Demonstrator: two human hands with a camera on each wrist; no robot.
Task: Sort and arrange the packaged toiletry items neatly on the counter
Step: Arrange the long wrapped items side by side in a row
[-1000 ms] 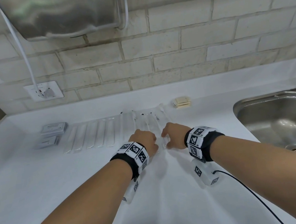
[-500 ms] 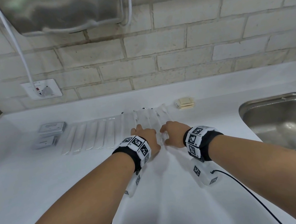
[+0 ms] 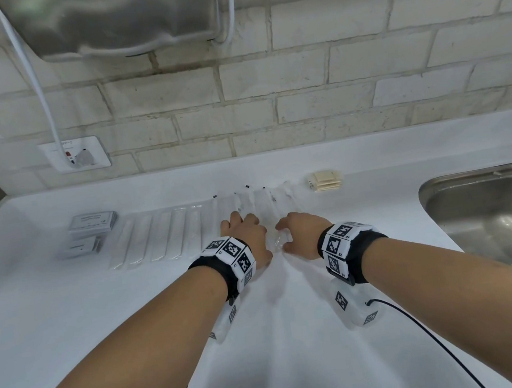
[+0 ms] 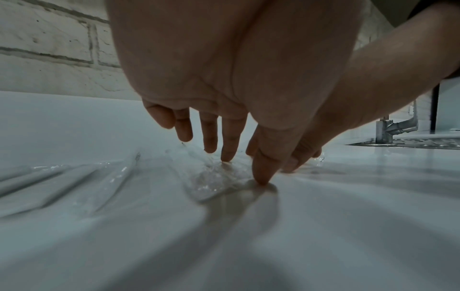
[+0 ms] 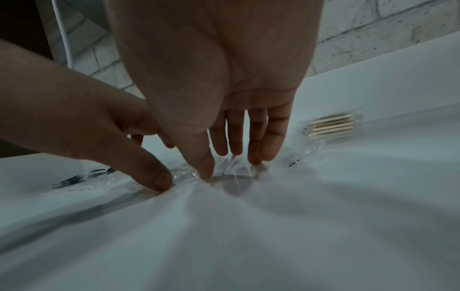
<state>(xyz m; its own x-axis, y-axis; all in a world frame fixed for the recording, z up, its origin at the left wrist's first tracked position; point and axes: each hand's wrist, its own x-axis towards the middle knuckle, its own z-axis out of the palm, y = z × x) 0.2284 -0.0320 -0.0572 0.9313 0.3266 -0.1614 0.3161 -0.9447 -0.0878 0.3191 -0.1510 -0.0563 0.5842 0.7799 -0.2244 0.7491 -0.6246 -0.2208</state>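
1. The clear packets [image 3: 261, 204] lie side by side on the white counter [image 3: 53, 318], near the back wall, between the white packets [image 3: 159, 236] and the toothpick bundle [image 3: 325, 180]; they seem grouped by kind.
2. The left hand [image 3: 247, 237] presses straight fingertips [image 4: 227, 157] onto the near ends of the packets, gripping nothing, probably to pin the slippery film.
3. The right hand [image 3: 302, 233], just beside it, does the same: fingers [image 5: 256, 157] extended and touching the film, likely squaring that end of the row.
4. Further left sit small grey boxes [image 3: 92, 222]; the sink [image 3: 443, 188] is well off to the right.
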